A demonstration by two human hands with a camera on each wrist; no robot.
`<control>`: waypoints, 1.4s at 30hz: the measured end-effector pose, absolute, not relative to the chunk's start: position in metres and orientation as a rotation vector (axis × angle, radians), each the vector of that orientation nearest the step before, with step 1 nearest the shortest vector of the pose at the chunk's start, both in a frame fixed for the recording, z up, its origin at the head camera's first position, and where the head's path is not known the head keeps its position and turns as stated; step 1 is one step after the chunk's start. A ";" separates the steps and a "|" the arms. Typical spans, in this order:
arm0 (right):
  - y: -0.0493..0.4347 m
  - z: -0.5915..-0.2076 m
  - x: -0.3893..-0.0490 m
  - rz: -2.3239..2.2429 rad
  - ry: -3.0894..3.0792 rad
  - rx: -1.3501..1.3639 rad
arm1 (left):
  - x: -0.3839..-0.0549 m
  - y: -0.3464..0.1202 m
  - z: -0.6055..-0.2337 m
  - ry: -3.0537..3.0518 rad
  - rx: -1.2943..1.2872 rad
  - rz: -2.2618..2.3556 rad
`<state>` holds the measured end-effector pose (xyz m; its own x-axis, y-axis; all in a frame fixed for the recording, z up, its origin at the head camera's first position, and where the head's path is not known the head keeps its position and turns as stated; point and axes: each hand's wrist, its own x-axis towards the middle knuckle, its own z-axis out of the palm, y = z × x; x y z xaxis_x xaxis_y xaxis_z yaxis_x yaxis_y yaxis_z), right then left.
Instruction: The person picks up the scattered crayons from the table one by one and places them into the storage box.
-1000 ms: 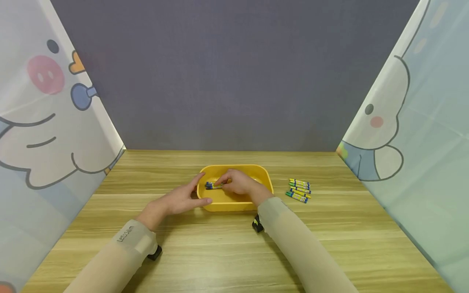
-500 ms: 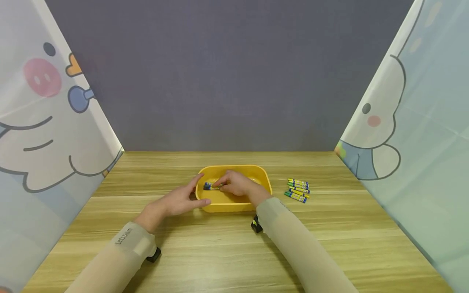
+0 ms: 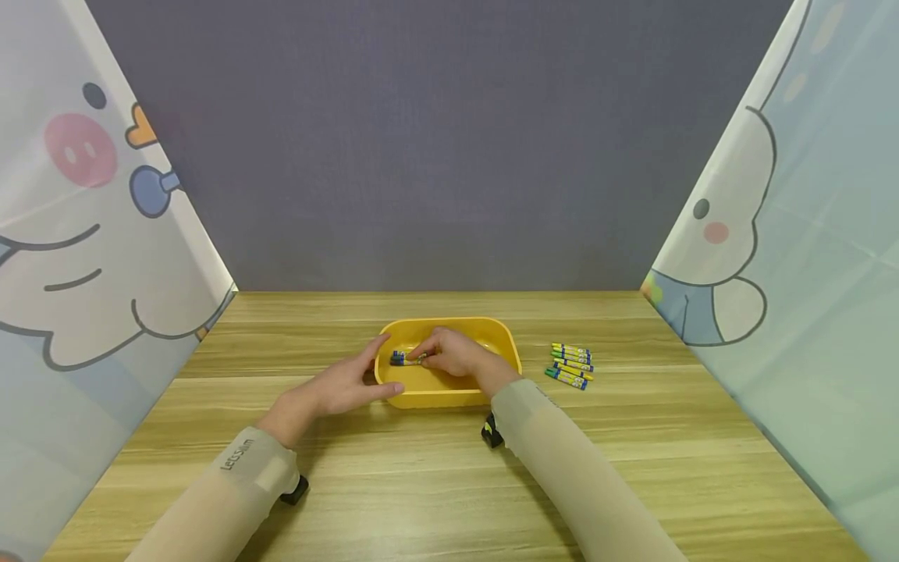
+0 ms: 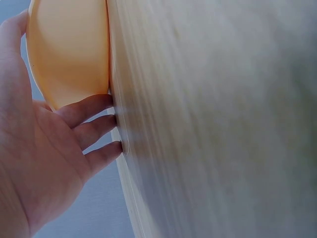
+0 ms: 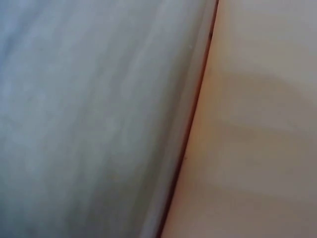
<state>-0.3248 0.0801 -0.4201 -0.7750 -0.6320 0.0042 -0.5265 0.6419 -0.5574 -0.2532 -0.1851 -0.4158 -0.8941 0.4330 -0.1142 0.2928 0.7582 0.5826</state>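
Observation:
A yellow plastic tub point(image 3: 445, 399) sits on the wooden table. My left hand point(image 3: 337, 387) spreads round its left end, thumb over the near rim. In the left wrist view, the left hand's point(image 4: 49, 153) fingertips reach down to the table beside the tub wall point(image 4: 72, 47). Inside the tub, my right hand point(image 3: 458, 353) pinches a crayon with thumb and index finger. That crayon point(image 3: 414, 362) lies low, alongside another dark-tipped one at the tub's left side. Only the tub's outer wall point(image 5: 257, 148) and the table show in the right wrist view.
To the right of the tub, several yellow and green crayons point(image 3: 572, 359) lie in a loose row on the table point(image 3: 421, 484). A dark panel point(image 3: 442, 156) stands at the back, and printed cloth walls point(image 3: 808, 312) close both sides.
The head view has shifted slightly. Both hands keep nearly the same place at the tub, with the right fingers still on the crayon inside.

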 end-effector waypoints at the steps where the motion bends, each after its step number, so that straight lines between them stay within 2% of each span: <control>1: 0.080 -0.420 -0.324 -0.815 2.670 -0.952 | -0.253 -0.185 -0.416 2.714 0.568 0.841; 13: 0.082 -0.414 -0.321 -0.895 2.627 -0.921 | -0.253 -0.185 -0.416 2.714 0.567 0.845; 21: 0.108 -0.384 -0.317 -1.015 2.580 -0.941 | -0.253 -0.182 -0.417 2.701 0.559 0.854; 30: 0.195 -0.356 -0.314 -1.082 2.712 -0.770 | -0.254 -0.182 -0.417 2.724 0.551 0.822; 42: 0.320 -0.387 -0.316 -1.074 2.800 -0.511 | -0.254 -0.184 -0.419 2.717 0.537 0.827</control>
